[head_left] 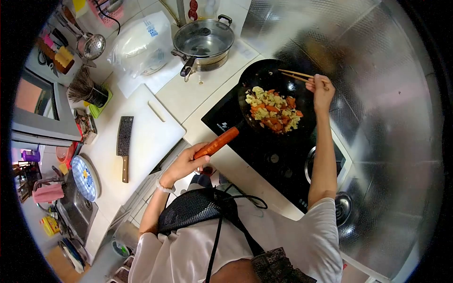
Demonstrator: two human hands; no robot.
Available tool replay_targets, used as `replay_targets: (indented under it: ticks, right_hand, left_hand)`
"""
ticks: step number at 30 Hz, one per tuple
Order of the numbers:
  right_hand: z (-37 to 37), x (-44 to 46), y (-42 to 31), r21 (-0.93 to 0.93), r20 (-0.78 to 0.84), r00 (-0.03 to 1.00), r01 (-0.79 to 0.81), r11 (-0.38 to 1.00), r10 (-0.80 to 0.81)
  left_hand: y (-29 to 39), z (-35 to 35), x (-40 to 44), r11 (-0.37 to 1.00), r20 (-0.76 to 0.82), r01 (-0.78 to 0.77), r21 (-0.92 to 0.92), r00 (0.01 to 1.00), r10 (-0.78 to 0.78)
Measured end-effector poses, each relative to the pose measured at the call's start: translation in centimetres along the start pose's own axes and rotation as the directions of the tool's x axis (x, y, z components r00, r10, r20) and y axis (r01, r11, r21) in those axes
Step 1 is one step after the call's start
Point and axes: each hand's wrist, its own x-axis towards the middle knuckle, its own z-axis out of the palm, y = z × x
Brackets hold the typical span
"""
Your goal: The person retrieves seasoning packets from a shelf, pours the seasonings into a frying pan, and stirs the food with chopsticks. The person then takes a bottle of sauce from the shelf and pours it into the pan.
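Note:
My left hand (185, 163) is wrapped round the reddish wooden handle (218, 142) of a black wok (255, 70), which rests on the black gas stove (264, 160). In the wok lies a heap of food (273, 109), with pale yellow pieces that look like egg among orange-red chunks. Over the wok's far right side, my right hand (322, 90) grips a pair of wooden chopsticks (296, 74). Their tips point left, above the wok's dark inner wall and apart from the heap.
Left of the stove, a cleaver (124, 147) lies on a white cutting board (148, 120). Behind stand a lidded pot (204, 45) and a plastic-covered item (144, 45). A blue checked plate (86, 178) sits beside the sink (78, 207). Metallic sheeting (377, 118) walls the right side.

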Motion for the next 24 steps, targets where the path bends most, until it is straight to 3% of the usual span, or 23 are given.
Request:
replay_targets:
  ticks: [2,4,7,9,12,14,17,19,20,22,24]
  right_hand:
    - [0.4,-0.7,2.1,-0.019,0.059,0.998,0.03,0.999,-0.029]
    - [0.1,-1.7,2.7,-0.063,0.136,0.983,-0.119,0.991,0.127]
    - [0.5,-1.9,0.0,-0.206,0.231,0.948,-0.171,0.963,0.218]
    - [1.4,-2.0,-1.2,-0.088,0.175,0.982,-0.059,0.994,0.074]
    - [3.3,-2.8,0.0,0.065,0.12,0.991,-0.074,0.995,0.066]
    - [4.0,-4.5,1.0,-0.011,0.2,0.977,-0.079,0.997,0.08]
    - [3.8,-6.0,0.3,-0.131,0.178,0.981,-0.054,0.99,0.077]
    - [5.2,-7.5,-3.3,-0.363,0.178,0.984,0.052,0.93,0.015]
    - [6.2,-8.5,-4.7,-0.215,0.166,0.986,0.037,0.976,-0.001]
    - [7.9,-10.2,-5.0,-0.105,0.205,0.97,0.153,0.983,-0.129]
    - [9.2,-11.7,-3.6,-0.128,0.226,0.962,0.187,0.974,-0.155]
  left_hand:
    - [0.0,0.0,0.0,1.0,0.002,0.003,0.003,1.0,-0.003]
    - [-0.2,-0.1,-0.1,1.0,-0.006,0.004,0.0,1.0,-0.004]
    - [-0.3,-0.1,-0.1,1.0,0.032,0.0,-0.006,0.999,0.0]
    - [-0.2,-0.1,0.0,1.0,0.032,-0.006,-0.009,0.999,0.006]
    - [-0.5,-0.2,0.1,1.0,0.042,-0.006,-0.003,0.999,0.006]
    - [-0.6,-0.2,0.1,1.0,0.05,-0.009,-0.001,0.999,0.009]
    - [-1.0,-0.4,0.2,1.0,0.05,-0.014,-0.009,0.999,0.015]
    - [-1.0,-0.5,0.4,1.0,0.066,-0.014,-0.007,0.998,0.015]
    - [-0.9,-0.4,0.4,1.0,0.069,-0.015,-0.008,0.998,0.015]
    - [-0.8,-0.5,0.4,1.0,0.076,-0.011,-0.005,0.997,0.011]
    - [-0.8,-0.7,0.4,1.0,0.092,0.016,-0.016,0.996,-0.014]
